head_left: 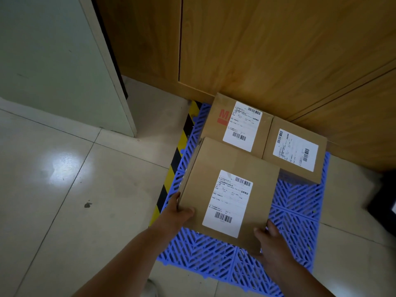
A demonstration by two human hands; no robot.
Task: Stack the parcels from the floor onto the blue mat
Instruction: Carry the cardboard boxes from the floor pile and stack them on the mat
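1. Brown cardboard parcel with white shipping label point(229, 196) sits over the left edge of the blue lattice plastic mat point(295, 213), in front of two like parcels at its far edge.
2. Left hand point(175, 213) and right hand point(270, 239) clasp its near corners, fingers wrapped.
3. Judged stiff, light; hold opposite sides.

Matt cardboard parcels point(229, 189), blue plastic lattice mat point(295, 211), glossy floor tiles point(53, 179)

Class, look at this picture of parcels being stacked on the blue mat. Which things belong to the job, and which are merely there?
Part of the job:
- held parcel
- left hand, right hand
- red-printed parcel
- right-hand parcel
- blue mat

Merely there:
- wooden cabinet
- striped edging
- dark object
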